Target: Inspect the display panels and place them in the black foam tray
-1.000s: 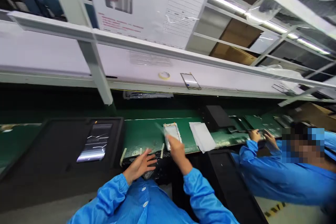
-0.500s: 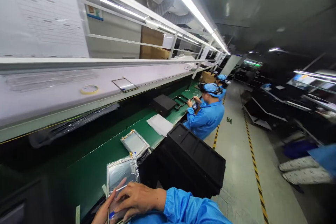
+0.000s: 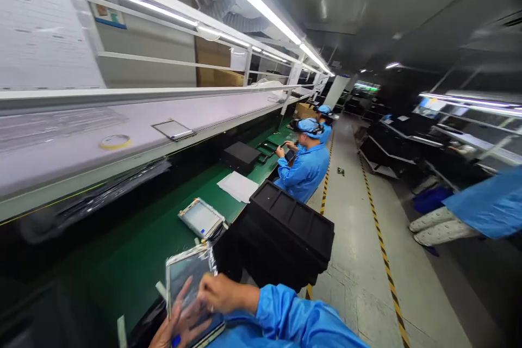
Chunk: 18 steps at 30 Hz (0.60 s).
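Observation:
Both my hands are low in the frame and hold a rectangular display panel (image 3: 188, 277) with a silvery film edge, tilted up. My left hand (image 3: 175, 322) grips it from below, its fingers spread across the lower face. My right hand (image 3: 222, 293) lies over the panel's right side, and the lower corner is partly hidden by my fingers. A second panel (image 3: 200, 218) in a similar silvery frame lies flat on the green conveyor belt (image 3: 163, 239), beyond my hands and apart from them.
A stack of black plastic trays (image 3: 281, 234) stands right of my hands. Along the belt are white sheets (image 3: 234, 186) and a co-worker in a blue smock (image 3: 304, 168). On the white shelf lie a tape roll (image 3: 115, 142) and a glass pane (image 3: 173, 130).
The view has swung from facing the shelf to looking along the line. Both hands now hold the panel lifted from the belt, and it tilts more steeply than half a second ago.

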Tool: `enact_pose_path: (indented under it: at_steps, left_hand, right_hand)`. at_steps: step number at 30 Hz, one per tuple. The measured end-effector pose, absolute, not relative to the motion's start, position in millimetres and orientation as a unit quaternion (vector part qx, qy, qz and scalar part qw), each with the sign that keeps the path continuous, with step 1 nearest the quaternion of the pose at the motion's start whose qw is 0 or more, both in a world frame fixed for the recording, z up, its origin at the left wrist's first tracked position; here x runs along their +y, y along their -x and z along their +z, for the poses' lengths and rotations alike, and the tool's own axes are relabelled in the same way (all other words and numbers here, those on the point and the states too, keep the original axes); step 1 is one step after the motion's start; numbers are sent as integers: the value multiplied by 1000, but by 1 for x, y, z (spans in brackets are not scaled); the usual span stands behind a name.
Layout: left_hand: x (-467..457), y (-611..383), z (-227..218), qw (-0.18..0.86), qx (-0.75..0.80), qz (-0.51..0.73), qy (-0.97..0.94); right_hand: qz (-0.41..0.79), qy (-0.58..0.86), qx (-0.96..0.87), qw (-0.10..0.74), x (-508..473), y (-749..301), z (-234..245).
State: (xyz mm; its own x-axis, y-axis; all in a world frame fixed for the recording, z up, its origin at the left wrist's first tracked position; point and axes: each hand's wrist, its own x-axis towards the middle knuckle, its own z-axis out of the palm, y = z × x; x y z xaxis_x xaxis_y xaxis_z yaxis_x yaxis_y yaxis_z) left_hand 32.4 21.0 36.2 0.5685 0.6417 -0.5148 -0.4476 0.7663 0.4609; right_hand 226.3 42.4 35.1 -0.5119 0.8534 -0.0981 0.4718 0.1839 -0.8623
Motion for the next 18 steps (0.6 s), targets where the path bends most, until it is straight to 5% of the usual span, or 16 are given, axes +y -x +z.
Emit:
enact_pose_path:
  at_steps: [4, 9, 13, 18]
  left_hand:
    - [4, -40, 46, 837, 330, 368, -234]
    - [-8, -31, 40, 810, 353, 387, -263]
    - [-17, -24, 37, 808, 355, 392, -260]
    - [-23, -20, 39, 815, 338, 395, -257]
  right_hand:
    - [622, 432, -458, 466, 69, -249, 45]
    - [367, 455, -300, 754, 112, -321, 78]
    - [289, 548, -395, 678, 113, -337, 75]
    - [515, 452, -522, 508, 91, -275, 55]
